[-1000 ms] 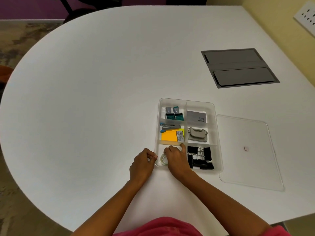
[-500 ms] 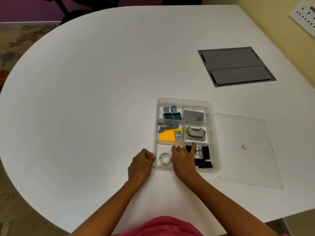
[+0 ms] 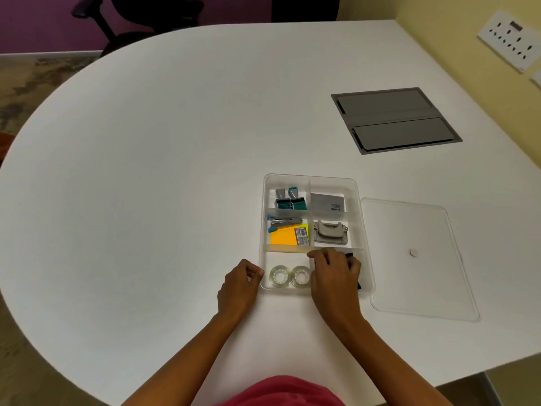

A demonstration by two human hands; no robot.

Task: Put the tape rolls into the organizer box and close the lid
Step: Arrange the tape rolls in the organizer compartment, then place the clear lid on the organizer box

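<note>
Two clear tape rolls lie flat side by side in the front-left compartment of the clear organizer box. My left hand is curled into a loose fist, its thumb against the box's front-left corner. My right hand rests palm down over the front-right compartment and hides most of the black binder clips; nothing shows in its grasp. The clear lid lies flat on the table just right of the box, apart from both hands.
The other compartments hold grey and teal clips, a grey card, a stapler, orange sticky notes and a grey hole punch. A grey cable hatch sits in the white table at the far right.
Both tape rolls now show in the front-left compartment; before, one showed. My right hand has shifted right, off the rolls and over the binder clips. My left hand stays at the corner.
</note>
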